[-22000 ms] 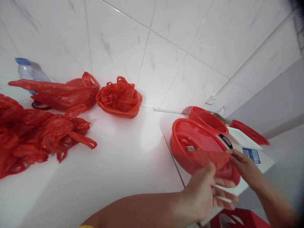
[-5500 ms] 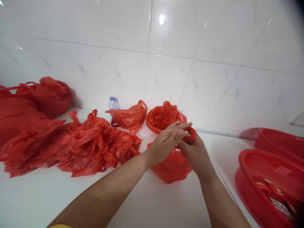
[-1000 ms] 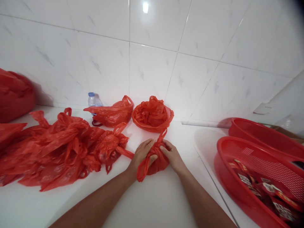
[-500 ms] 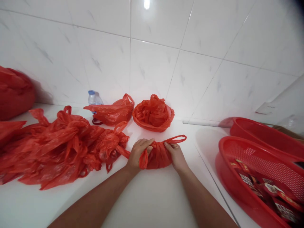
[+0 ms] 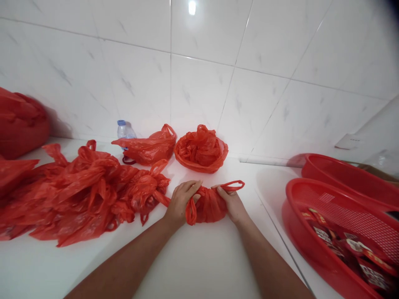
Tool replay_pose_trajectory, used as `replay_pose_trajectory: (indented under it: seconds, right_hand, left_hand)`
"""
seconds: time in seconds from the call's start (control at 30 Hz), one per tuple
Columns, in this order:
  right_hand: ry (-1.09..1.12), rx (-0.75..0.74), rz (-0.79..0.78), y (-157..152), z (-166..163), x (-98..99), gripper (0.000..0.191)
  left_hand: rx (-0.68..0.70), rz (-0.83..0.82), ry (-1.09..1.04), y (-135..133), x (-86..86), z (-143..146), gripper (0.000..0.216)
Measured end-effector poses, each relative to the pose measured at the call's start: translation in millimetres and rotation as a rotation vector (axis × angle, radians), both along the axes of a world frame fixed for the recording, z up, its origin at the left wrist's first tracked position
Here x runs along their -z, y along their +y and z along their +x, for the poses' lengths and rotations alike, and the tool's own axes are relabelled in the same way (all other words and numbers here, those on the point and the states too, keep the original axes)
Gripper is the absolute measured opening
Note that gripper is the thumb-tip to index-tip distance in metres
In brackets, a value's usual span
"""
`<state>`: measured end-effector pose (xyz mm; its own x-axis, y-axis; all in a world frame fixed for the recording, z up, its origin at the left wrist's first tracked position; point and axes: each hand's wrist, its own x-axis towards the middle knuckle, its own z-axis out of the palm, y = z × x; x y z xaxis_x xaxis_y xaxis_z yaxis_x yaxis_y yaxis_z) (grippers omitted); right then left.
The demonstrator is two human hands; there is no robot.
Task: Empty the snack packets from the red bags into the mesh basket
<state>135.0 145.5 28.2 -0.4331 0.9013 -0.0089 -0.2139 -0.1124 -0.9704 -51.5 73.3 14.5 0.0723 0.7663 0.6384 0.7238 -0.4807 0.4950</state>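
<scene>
A red plastic bag (image 5: 210, 206) is gathered into a round bundle on the white tabletop, held between both hands. My left hand (image 5: 182, 202) is closed on its left side, and one loop handle hangs down over the front beside the thumb. On the other side, my right hand (image 5: 230, 202) pinches the bag's upper right edge, where the second loop handle sticks out to the right. What lies inside the bag is hidden. Just behind it sits a round red bundle (image 5: 202, 149) of the same plastic.
Left of my hands spreads a heap of crumpled red plastic bags (image 5: 90, 187). Behind it are a clear bottle (image 5: 122, 131) with a blue cap and another red bag (image 5: 149, 147). At right stands a red perforated basket (image 5: 299, 207) holding printed packets; a second red basket (image 5: 314, 164) is behind.
The bag's left loop handle hangs slightly lower and narrower. Both hands keep their hold, with only small shifts of the fingers.
</scene>
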Motion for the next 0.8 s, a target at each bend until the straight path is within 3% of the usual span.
replay_pose_trajectory:
  seconds: [0.1,0.4,0.5,0.6,0.67,0.8]
  right_hand:
    - [-0.03,0.084,-0.009,2,0,4.2,0.03]
    - [-0.167,0.129,-0.014,6,4,5.6,0.035]
    - [-0.241,0.075,0.0,3,4,0.8,0.036]
    - [-0.283,-0.02,-0.009,2,6,0.8,0.039]
    - [-0.252,-0.037,-0.044,3,8,4.2,0.042]
    - [-0.128,0.093,-0.145,11,15,13.3,0.043]
  left_hand:
    - [-0.004,0.009,0.017,-3,-3.4,3,0.041]
    - [-0.097,0.055,0.146,-6,-2.9,7,0.041]
    - [-0.086,0.127,0.204,-8,0.8,13,0.066]
    - [-0.026,0.088,0.24,-11,5.0,23,0.091]
    - [0.006,0.006,0.257,-13,7.2,28,0.079]
    - [-0.02,-0.073,0.263,-16,8.5,28,0.045]
